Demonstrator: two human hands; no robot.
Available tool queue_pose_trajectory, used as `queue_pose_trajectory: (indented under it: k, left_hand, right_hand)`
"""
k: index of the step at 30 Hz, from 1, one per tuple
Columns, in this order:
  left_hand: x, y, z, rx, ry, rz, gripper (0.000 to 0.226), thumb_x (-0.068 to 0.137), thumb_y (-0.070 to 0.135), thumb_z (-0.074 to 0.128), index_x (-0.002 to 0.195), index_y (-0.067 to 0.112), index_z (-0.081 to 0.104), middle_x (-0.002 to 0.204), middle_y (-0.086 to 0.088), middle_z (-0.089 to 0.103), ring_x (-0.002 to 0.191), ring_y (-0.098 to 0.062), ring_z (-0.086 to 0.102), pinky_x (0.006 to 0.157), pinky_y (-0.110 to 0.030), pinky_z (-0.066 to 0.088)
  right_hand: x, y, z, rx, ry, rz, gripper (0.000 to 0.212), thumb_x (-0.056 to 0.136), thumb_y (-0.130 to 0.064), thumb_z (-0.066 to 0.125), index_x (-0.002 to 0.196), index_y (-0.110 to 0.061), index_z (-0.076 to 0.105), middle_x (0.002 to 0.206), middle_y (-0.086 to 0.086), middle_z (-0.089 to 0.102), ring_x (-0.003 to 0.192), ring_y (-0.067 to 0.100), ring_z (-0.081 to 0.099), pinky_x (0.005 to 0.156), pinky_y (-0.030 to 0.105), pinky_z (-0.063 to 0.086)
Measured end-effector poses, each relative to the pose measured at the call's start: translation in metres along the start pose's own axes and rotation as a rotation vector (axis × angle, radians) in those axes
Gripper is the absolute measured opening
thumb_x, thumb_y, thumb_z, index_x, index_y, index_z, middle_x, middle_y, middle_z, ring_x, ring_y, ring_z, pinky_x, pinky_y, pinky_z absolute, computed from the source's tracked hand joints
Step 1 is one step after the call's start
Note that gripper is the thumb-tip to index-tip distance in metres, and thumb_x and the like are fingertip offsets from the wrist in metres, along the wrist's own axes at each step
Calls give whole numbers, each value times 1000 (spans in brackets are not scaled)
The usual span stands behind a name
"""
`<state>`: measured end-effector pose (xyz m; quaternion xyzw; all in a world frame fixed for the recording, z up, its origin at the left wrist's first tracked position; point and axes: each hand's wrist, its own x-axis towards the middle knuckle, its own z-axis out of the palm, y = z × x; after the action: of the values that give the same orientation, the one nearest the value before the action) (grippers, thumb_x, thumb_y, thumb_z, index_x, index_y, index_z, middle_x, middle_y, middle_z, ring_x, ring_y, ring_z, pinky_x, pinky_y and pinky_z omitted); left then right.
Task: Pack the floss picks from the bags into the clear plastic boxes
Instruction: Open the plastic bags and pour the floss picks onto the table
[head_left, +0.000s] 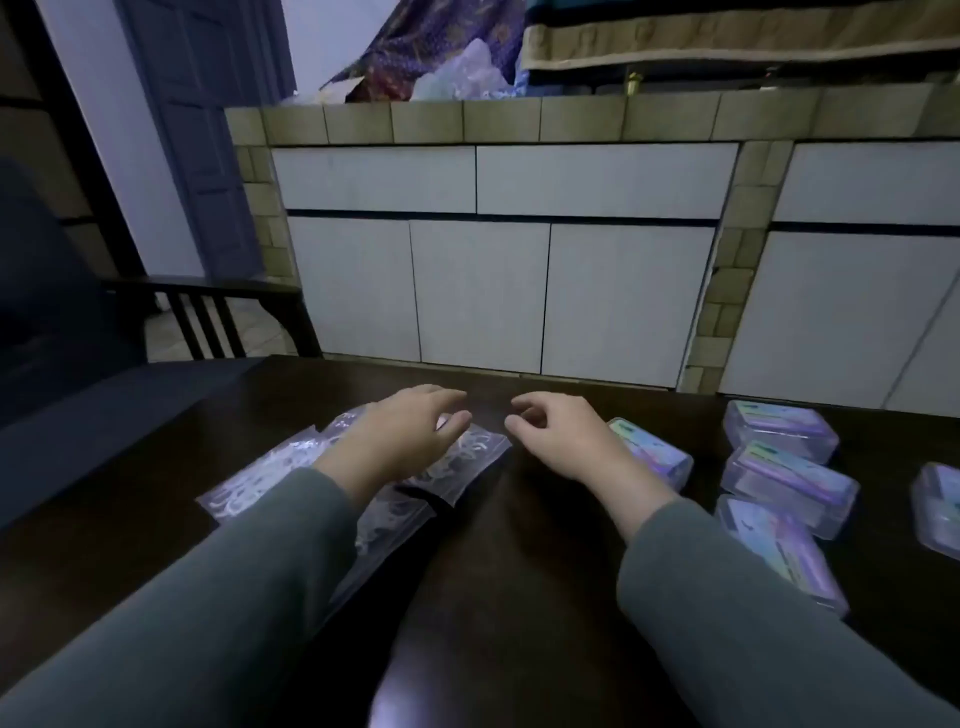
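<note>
Bags (270, 470) partly under left hand (410, 434)

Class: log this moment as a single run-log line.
left hand: open, over floss bags | right hand: empty, loosely curled | clear boxes: closed, at right | packing: not yet begun

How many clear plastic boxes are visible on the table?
5. One box lies by the right hand; three sit in a column further right; one is cut by the right edge. More may be out of view.
</note>
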<state>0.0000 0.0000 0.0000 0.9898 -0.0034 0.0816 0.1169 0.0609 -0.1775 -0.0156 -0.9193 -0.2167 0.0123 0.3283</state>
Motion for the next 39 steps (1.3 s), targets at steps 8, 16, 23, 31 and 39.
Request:
queue_pose_trajectory:
  k: [8,16,23,31,39]
  left_hand:
    - [-7,-8,22,27,140,70,41,97,50,42,129,29,57,141,8,49,127,-12,43,101,-30,35]
    - [-20,-1,22,81,143,104,33,77,64,59,88,33,64,84,13,56,81,-6,52,66,-24,42]
    - [-24,8,23,-297,86,-65,11,87,34,62,84,27,71,81,10,69,69,-3,62,65,-25,56]
    - [-34,30,20,-1274,-96,-212,13,83,21,70,91,11,70,78,-9,65,56,-11,52,45,-18,39]
    - [-35,31,20,-1534,-182,-262,16,80,14,65,92,5,70,76,-10,69,63,-14,65,54,-19,51]
  right_hand:
    - [-3,7,30,54,78,73,15,95,-33,55,104,-24,63,100,-5,64,83,5,55,66,20,43]
    - [-4,0,40,-54,-30,186,33,95,-51,48,93,-27,71,84,-6,69,88,12,58,103,42,31]
    - [-14,-6,49,351,107,66,28,96,-35,54,85,-16,71,81,-3,66,85,16,60,78,31,46]
    - [-38,-14,39,1012,52,138,34,100,-38,47,97,-8,62,79,10,65,70,16,60,56,22,44]
    - [-48,-14,37,1089,36,120,25,95,-29,57,98,-9,72,103,29,66,90,36,58,86,52,45]
